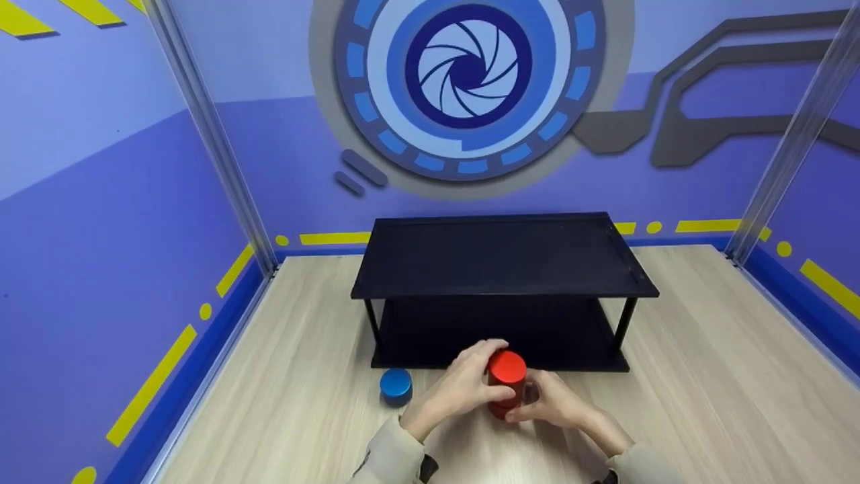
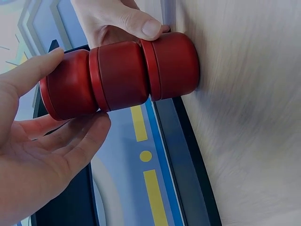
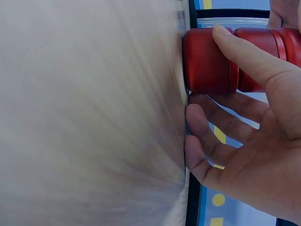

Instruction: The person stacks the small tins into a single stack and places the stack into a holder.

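Three red lidded canisters stand in a stack on the wooden table, with the flat top of the upper canister (image 1: 507, 367) facing up in the head view. My left hand (image 1: 460, 384) grips that upper canister between thumb and fingers. The middle canister (image 2: 123, 73) sits directly beneath it, slightly out of line. At the base, my right hand (image 1: 559, 402) holds the bottom canister (image 3: 207, 61), thumb on one side and fingers on the other. That canister rests on the tabletop. In the head view the hands hide much of the stack.
Left of the stack stands a blue round canister (image 1: 396, 386). Just behind the hands is a black two-tier shelf (image 1: 504, 259) on thin posts. Patterned blue-purple panels (image 1: 282, 168) wall in the wooden table (image 1: 309, 376) at the back and sides.
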Action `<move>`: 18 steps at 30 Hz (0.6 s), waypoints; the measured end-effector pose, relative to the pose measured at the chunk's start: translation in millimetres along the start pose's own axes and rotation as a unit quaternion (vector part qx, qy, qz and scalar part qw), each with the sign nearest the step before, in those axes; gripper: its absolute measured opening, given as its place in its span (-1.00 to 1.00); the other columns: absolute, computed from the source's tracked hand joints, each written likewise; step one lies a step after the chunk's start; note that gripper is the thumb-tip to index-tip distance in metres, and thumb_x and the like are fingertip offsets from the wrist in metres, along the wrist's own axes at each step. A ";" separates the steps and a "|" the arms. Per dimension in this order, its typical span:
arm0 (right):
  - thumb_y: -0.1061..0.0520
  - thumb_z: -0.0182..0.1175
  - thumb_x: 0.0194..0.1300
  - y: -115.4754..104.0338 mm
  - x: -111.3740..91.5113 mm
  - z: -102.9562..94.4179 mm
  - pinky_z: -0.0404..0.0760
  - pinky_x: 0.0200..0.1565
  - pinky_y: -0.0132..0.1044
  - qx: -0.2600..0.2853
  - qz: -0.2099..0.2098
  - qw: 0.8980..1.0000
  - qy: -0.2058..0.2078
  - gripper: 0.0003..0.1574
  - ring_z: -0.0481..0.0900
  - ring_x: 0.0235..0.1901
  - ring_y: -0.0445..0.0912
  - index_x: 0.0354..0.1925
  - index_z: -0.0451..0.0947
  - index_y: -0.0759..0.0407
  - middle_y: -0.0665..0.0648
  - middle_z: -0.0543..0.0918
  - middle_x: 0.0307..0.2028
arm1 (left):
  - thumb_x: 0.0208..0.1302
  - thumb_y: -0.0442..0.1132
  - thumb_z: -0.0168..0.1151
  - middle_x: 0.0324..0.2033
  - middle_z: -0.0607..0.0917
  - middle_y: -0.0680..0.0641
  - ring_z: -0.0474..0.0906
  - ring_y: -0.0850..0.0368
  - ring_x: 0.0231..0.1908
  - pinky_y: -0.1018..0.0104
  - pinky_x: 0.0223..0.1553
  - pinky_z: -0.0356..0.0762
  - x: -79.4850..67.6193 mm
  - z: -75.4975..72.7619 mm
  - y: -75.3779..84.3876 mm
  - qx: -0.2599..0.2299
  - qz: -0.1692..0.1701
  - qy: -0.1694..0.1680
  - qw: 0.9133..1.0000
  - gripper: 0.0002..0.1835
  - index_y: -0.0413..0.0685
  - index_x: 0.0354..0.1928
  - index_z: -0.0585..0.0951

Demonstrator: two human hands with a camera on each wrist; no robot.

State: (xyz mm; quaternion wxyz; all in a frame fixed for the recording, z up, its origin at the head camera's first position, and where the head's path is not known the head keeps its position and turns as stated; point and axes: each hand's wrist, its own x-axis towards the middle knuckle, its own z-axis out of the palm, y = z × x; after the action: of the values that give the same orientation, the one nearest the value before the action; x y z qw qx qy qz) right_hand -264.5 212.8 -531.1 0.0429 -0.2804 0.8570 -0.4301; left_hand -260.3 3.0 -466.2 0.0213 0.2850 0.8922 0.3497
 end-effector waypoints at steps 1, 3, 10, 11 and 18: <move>-0.05 0.50 -0.05 0.0 0.1 0.1 0.55 -0.07 -0.33 0.001 -0.001 1.000 0.000 -0.39 0.58 -0.19 -0.28 -0.03 0.59 0.14 0.05 0.70 -0.14 | 0.10 -0.02 0.42 0.28 0.48 -0.05 0.34 -0.08 0.32 -0.04 0.29 0.34 -0.7 -0.3 -0.2 -0.003 -0.002 -0.002 1.000 -0.24 0.03 0.33 0.35; -0.04 0.50 -0.04 0.0 0.5 0.3 0.55 -0.07 -0.32 0.003 -0.003 1.000 -0.002 -0.40 0.57 -0.20 -0.30 -0.03 0.59 0.13 0.05 0.70 -0.14 | 0.09 -0.02 0.42 0.31 0.46 -0.06 0.28 -0.12 0.37 -0.11 0.33 0.27 -1.9 -0.9 -1.1 -0.007 -0.002 -0.003 1.000 -0.23 0.02 0.34 0.34; -0.05 0.50 -0.05 -0.4 0.5 0.6 0.53 -0.13 -0.36 0.002 0.002 1.000 -0.003 -0.40 0.58 -0.24 -0.25 -0.03 0.60 0.12 0.04 0.72 -0.16 | 0.10 -0.05 0.42 0.22 0.51 -0.07 0.42 -0.07 0.24 0.04 0.23 0.42 -8.2 -6.3 -8.6 -0.030 -0.003 -0.001 1.000 -0.21 -0.01 0.36 0.31; -0.05 0.50 -0.05 -0.4 0.4 0.5 0.52 -0.11 -0.35 -0.001 0.003 1.000 -0.002 -0.40 0.57 -0.23 -0.26 -0.03 0.61 0.11 0.04 0.72 -0.16 | 0.10 -0.06 0.42 0.18 0.52 -0.08 0.46 -0.04 0.18 0.10 0.19 0.45 -9.6 -7.4 -10.4 -0.031 0.000 0.003 1.000 -0.21 -0.03 0.36 0.31; -0.06 0.51 -0.08 -0.8 0.2 -0.2 0.48 -0.10 -0.35 -0.013 0.008 1.000 0.001 -0.39 0.56 -0.23 -0.30 -0.04 0.61 0.11 0.02 0.72 -0.17 | 0.09 -0.07 0.43 0.10 0.54 -0.05 0.48 0.03 0.11 -0.02 0.32 0.29 -20.0 -16.8 -22.9 -0.017 0.011 0.032 0.999 -0.22 -0.05 0.34 0.33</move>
State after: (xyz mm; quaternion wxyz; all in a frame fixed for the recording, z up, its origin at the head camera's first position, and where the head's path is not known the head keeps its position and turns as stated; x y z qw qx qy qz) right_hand -264.4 212.5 -530.3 0.0419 -0.2739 0.8648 -0.4188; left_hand -258.8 -31.3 -471.3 -0.0061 0.2835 0.8831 0.3738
